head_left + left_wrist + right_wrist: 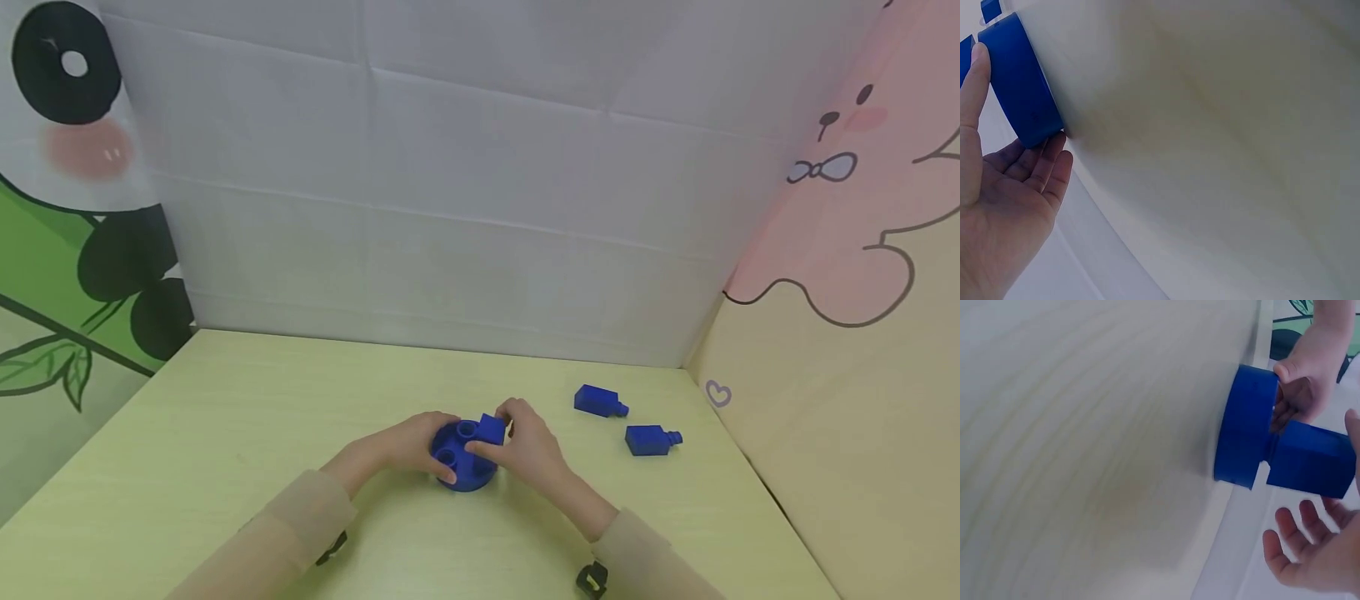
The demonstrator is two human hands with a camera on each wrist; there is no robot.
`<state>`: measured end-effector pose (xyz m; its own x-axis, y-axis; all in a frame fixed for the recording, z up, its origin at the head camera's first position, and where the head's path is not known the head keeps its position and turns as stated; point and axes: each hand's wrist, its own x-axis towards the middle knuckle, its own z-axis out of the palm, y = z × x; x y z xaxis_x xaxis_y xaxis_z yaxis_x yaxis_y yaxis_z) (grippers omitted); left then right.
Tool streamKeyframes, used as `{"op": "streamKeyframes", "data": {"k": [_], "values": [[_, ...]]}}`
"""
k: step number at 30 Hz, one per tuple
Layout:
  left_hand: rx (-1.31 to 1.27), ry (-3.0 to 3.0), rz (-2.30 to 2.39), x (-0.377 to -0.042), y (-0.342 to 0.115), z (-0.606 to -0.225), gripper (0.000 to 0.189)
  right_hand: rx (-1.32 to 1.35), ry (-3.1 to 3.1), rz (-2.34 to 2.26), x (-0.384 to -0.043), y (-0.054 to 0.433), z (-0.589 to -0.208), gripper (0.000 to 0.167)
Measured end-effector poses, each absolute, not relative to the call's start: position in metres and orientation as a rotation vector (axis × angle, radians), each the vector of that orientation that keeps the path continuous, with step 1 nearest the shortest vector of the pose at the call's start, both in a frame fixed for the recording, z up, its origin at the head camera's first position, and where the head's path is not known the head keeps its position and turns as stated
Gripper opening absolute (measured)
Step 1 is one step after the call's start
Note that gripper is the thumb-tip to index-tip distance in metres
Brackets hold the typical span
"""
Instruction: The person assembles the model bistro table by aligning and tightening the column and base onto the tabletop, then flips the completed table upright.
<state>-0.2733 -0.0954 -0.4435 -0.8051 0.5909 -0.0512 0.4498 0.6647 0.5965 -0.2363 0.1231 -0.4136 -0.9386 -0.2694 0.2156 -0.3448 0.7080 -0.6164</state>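
A round blue base [467, 482] with raised ring-shaped sockets on top sits on the table. My left hand [411, 442] holds it from the left, thumb at the near side and fingers round the far side. In the left wrist view the thumb and fingertips press on the wall of the base [1025, 81]. My right hand [531, 448] pinches a square blue block [491, 429] between thumb and index finger. The right wrist view shows the block [1313, 461] standing on the base, its narrow neck towards it and largely hidden; the other fingers are spread loosely.
Two more blue blocks with ridged necks, one farther back [597, 401] and one nearer [649, 440], lie on their sides to the right. A white cloth wall [450, 208] closes the table's back, with printed panels at both sides.
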Motion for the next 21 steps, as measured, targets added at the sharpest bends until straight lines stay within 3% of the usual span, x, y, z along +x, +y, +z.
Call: {"op": "streamKeyframes", "data": {"k": [4, 12, 21], "values": [[0.824, 2.643, 0.856, -0.274, -0.095, -0.444, 0.088, 0.766, -2.749, 1.128, -0.240, 0.136, -0.410, 0.059], [0.841, 2.644, 0.865, -0.275, -0.095, -0.445, 0.088, 1.300, -2.613, 1.036, -0.251, 0.161, -0.407, 0.053], [0.831, 2.636, 0.882, -0.278, -0.095, -0.449, 0.087, 1.411, -2.552, 0.923, -0.259, 0.162, -0.411, 0.049]]}}
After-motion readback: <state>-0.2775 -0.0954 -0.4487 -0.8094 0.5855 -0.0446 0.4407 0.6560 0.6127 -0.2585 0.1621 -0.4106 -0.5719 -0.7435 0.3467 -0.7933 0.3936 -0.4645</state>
